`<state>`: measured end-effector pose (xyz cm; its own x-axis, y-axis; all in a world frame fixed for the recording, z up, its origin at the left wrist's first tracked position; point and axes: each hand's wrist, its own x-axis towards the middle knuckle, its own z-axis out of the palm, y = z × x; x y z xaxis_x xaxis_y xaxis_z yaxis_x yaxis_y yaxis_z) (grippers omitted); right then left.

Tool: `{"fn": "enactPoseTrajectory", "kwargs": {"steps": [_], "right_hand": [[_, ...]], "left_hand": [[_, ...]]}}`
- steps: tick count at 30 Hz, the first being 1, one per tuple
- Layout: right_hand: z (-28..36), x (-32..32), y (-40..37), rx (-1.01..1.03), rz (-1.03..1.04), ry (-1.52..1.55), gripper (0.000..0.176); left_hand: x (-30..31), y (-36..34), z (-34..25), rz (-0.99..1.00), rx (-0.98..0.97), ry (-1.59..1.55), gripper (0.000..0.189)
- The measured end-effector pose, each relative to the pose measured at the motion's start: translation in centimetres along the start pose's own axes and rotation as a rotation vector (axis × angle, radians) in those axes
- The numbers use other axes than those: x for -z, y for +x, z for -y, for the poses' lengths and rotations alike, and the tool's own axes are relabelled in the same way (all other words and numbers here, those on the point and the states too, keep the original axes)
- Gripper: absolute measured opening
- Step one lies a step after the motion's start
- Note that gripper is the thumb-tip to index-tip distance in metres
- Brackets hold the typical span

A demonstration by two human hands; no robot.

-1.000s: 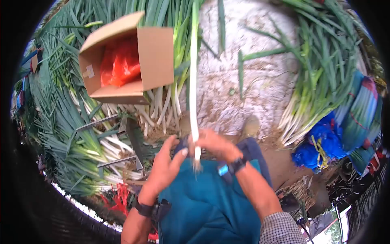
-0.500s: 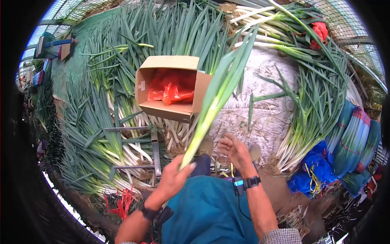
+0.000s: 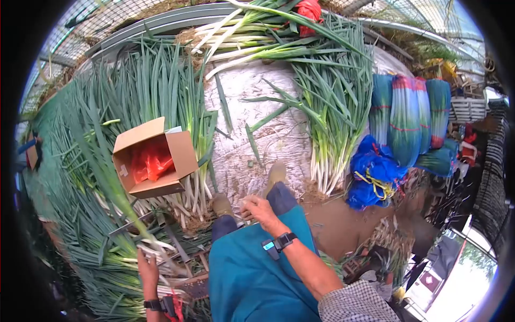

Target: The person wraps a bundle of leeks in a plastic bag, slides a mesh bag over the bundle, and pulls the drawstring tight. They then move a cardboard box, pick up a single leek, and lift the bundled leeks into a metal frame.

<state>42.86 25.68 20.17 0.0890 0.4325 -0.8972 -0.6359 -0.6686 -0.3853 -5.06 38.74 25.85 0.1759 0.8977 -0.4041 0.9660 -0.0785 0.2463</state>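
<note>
The leek slants over the leek pile, its white end by the left hand, grip unclear; it has swung left. The right hand's fingers curl loosely, half-open.

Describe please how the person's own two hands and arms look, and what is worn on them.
Both hands, the left and the right, are without gloves. Each wrist has a dark strap with a small dark boxy device; the right device shows a light-blue lit face. The right arm has a dark-and-light checked sleeve. No left sleeve is visible.
</note>
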Motion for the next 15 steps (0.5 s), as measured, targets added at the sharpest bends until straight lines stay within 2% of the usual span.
{"fn": "enactPoseTrajectory", "kwargs": {"steps": [2, 4, 6, 9, 10, 12, 15], "right_hand": [[0.8, 1.3, -1.1, -0.013, -0.024, -0.018, 0.04], [1.0, 2.5, -0.9, 0.011, -0.045, -0.05, 0.039], [0.6, 5.4, -0.8, 0.03, -0.089, -0.151, 0.037], [0.9, 10.4, -2.4, 0.096, -0.174, -0.123, 0.031], [1.2, 12.2, -2.2, 0.125, -0.186, -0.107, 0.03], [1.7, 16.9, -3.1, 0.234, -0.235, -0.161, 0.022], [4.1, 23.4, -5.0, 0.15, -0.34, -0.195, 0.019]], "left_hand": [[1.9, 1.3, -5.9, 0.245, 0.109, -0.166, 0.045], [1.6, 1.5, -11.3, 0.385, 0.012, -0.186, 0.041], [1.8, 1.6, -19.6, 0.564, 0.029, -0.189, 0.04], [0.3, 1.2, -28.3, 0.766, 0.017, -0.217, 0.04], [0.2, 1.3, -30.7, 0.818, 0.022, -0.202, 0.041], [-1.4, 1.0, -32.4, 0.768, -0.105, -0.144, 0.041], [-0.6, 1.2, -37.3, 0.779, -0.001, -0.208, 0.042]]}}
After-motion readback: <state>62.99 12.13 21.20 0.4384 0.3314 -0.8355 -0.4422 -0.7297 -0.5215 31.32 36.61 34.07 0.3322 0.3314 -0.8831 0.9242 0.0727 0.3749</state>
